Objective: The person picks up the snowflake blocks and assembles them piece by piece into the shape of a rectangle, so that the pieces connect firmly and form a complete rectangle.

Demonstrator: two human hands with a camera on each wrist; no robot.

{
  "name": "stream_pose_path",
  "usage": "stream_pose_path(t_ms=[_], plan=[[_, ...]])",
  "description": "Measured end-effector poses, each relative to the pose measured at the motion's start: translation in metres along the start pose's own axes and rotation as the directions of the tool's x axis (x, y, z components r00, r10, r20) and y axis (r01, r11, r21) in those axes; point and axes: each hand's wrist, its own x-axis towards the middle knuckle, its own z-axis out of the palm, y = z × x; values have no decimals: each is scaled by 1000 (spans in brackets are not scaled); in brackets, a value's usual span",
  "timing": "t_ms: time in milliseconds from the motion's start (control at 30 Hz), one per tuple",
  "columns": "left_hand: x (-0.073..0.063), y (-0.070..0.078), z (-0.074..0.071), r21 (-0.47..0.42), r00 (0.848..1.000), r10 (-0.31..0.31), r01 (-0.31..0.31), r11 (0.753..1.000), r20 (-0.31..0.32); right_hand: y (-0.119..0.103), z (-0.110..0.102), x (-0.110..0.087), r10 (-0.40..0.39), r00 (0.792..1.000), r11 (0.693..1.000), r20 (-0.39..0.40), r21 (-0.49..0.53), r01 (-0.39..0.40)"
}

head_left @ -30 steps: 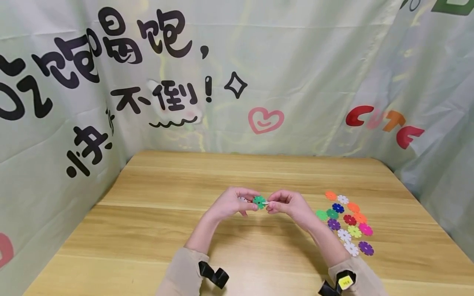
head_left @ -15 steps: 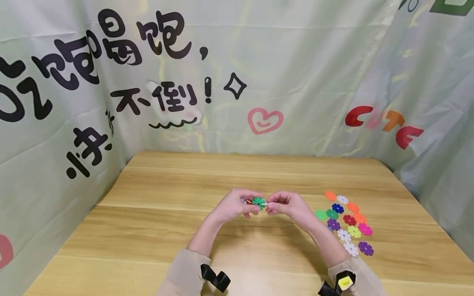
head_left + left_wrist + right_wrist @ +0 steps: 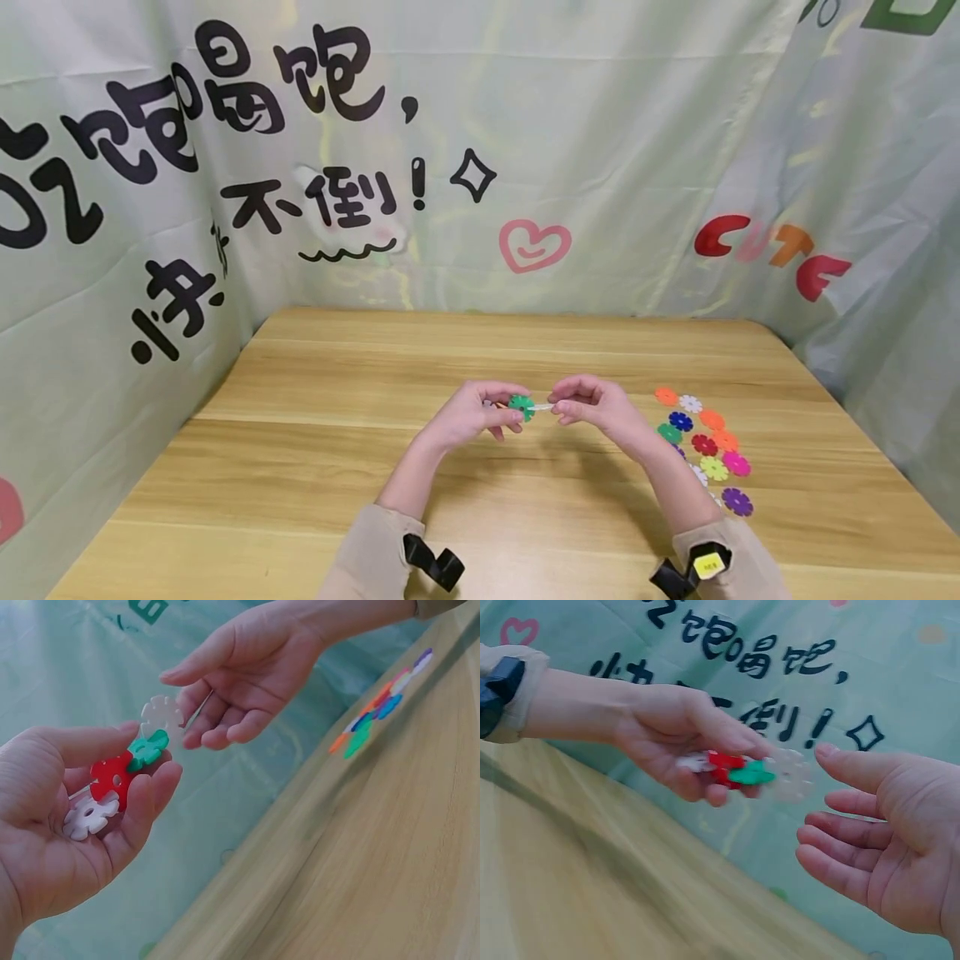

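I see a tilted green flower-shaped plastic disc (image 3: 146,753) up in mid-air, a red notched plastic disc (image 3: 108,772) joined to one side, a translucent white notched plastic disc (image 3: 161,714) opposite; farthest from the green, another white notched plastic disc (image 3: 96,818).

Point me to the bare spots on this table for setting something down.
The table is bare left of the left hand, beyond the hands up to the curtain, and between the loose discs and the right edge. Right of the right hand, it is crowded with those discs.
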Motion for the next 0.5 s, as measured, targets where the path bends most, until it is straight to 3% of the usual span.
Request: stream_pose_path(t_ms=[500], plan=[[-1,0,-3,-27,1000,-21,21,999,-1,16,-73,-13,83,975,994,-208,-50,-95]])
